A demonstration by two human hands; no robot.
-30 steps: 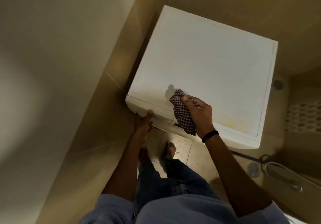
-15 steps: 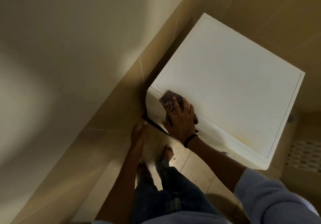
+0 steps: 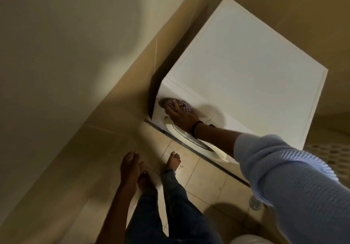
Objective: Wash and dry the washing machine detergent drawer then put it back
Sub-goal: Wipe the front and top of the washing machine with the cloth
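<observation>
The detergent drawer (image 3: 167,93) sits at the top corner of the washing machine's (image 3: 246,73) front, just left of the frame's centre. Its face looks flush with the panel, though blur hides the seams. A checked cloth (image 3: 180,105) lies against that corner. The right hand (image 3: 180,116) reaches in from the lower right with its fingers laid over the cloth, pressing it to the panel. Just below the hand is the rim of the round door (image 3: 181,133).

The left hand (image 3: 130,168) hangs low in the frame's centre left, near the tiled wall (image 3: 113,130), fingers loose and holding nothing. Bare feet (image 3: 173,161) stand on the tiled floor (image 3: 204,177). A round drain (image 3: 254,202) is at lower right.

Judging by this, the drawer seems washed and already back in its slot. What remains appears to be only this last wipe of its front.
</observation>
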